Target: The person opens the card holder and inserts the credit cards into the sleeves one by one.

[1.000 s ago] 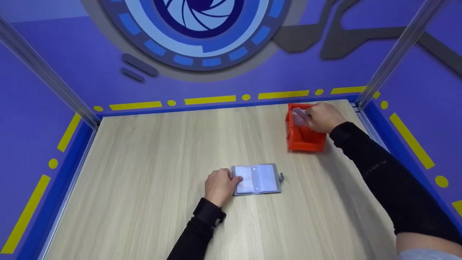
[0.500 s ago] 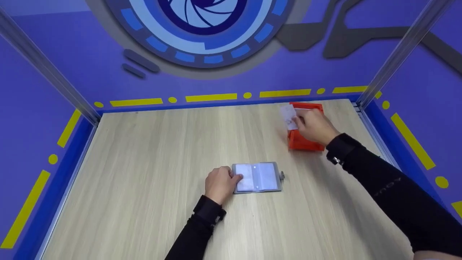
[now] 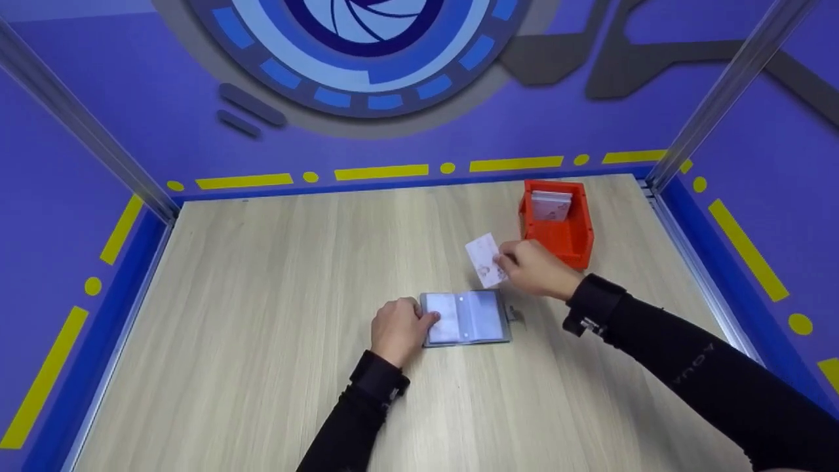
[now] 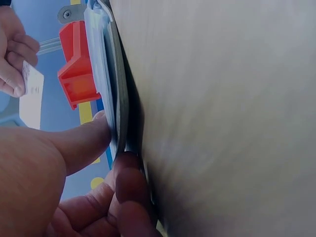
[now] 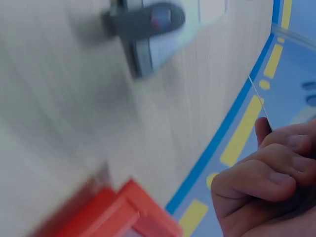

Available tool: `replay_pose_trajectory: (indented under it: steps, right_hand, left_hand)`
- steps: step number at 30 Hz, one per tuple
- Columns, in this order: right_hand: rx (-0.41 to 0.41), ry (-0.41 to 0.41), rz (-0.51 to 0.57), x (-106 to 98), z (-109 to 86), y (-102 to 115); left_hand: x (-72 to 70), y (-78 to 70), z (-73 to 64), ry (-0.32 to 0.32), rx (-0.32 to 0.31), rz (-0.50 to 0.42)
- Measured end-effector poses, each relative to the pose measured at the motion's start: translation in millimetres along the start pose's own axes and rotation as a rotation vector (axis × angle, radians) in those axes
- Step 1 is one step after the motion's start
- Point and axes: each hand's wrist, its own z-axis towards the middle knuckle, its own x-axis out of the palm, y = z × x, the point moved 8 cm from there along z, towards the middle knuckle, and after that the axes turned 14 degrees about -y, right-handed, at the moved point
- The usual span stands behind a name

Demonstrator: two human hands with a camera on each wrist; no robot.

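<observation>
So the left hand has the left edge of a small grey card holder pinched, thumb on top of the clear page and fingers tucked under the cover (the left wrist view shows that bit best). The holder lies unfolded around the middle of the desk, clear sleeve pages facing up, two little pale dots along the spine. A grey strap with a snap on it sticks out from the right edge.

The right hand pinches a white card between thumb and fingers, its other fingers curled in. The card is tilted and has some small pinkish print or drawing on it, too tiny to make out. It's up in the air near the far right corner of the holder, apart from it going by the left wrist view.

Beyond the right hand, on the far right part of the desk, there's a red bin with more cards standing in a stack at its back left. Both arms wear black sleeves. Behind it all is a purple wall with yellow dashes and dots running along the bottom, plus a big blue ring design higher up.
</observation>
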Motion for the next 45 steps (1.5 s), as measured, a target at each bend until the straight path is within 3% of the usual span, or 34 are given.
replay_pose_trajectory:
  steps: [11,18,31,38,45]
  right_hand:
    - [-0.018,0.149,-0.007,45.3,-19.0,1.2]
    - [0.044,0.234,-0.010,63.9,-28.0,-1.5]
    - [0.040,0.221,0.013,69.2,-27.7,-3.8]
    - [0.092,0.203,-0.001,72.1,-27.3,-6.0]
    - [0.092,0.199,0.006,76.3,-27.3,-3.4]
  left_hand:
    - [0.2,1.4,0.5,-0.002,0.009,-0.006]
    - [0.5,1.0,-0.8,0.000,0.002,-0.004]
    - [0.0,1.1,-0.9,0.000,0.005,0.010]
    - [0.9,1.2,-0.5,0.006,0.010,0.003]
    - [0.9,1.1,-0.4,0.019,0.005,-0.002]
